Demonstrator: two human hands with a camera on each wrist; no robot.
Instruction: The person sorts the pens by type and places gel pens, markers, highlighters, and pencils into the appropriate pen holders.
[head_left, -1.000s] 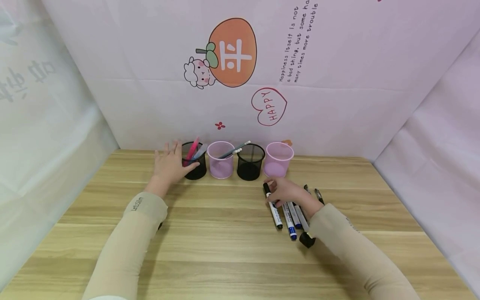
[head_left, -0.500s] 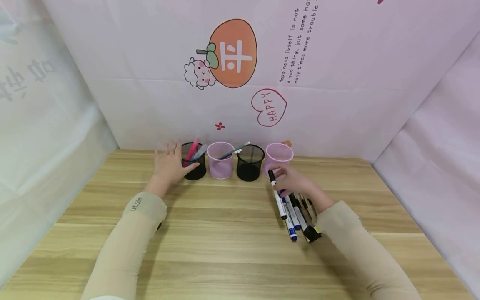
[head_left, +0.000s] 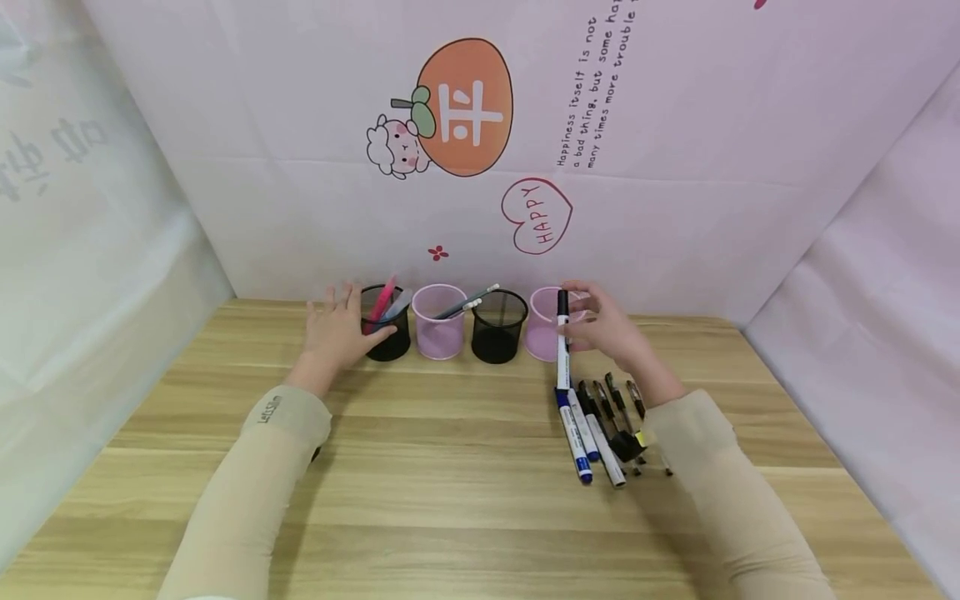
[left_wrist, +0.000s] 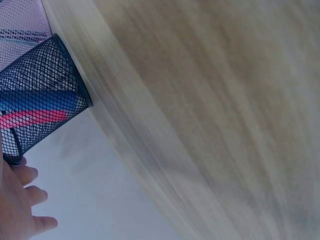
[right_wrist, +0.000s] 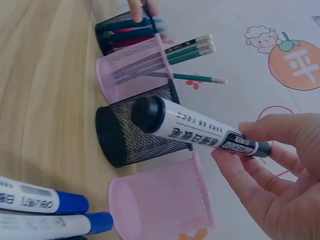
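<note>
since a second before, the right hand (head_left: 611, 329) had lifted a black-capped marker (head_left: 562, 337) off the surface (head_left: 450, 467) and pinched it upright beside the far-right pink cup (head_left: 542, 333), while the left hand (head_left: 333, 333) lay spread against the black mesh cup (head_left: 386, 329). the light pinch could let it tip and miss the rim. only the right wrist view showed the fingertips (right_wrist: 235, 160) near its tail end.

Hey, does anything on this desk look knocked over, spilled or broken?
Nothing stands out. All four mesh cups stand upright in a row, the loose markers lie side by side on the table, and the right hand holds one black-capped marker intact.
</note>
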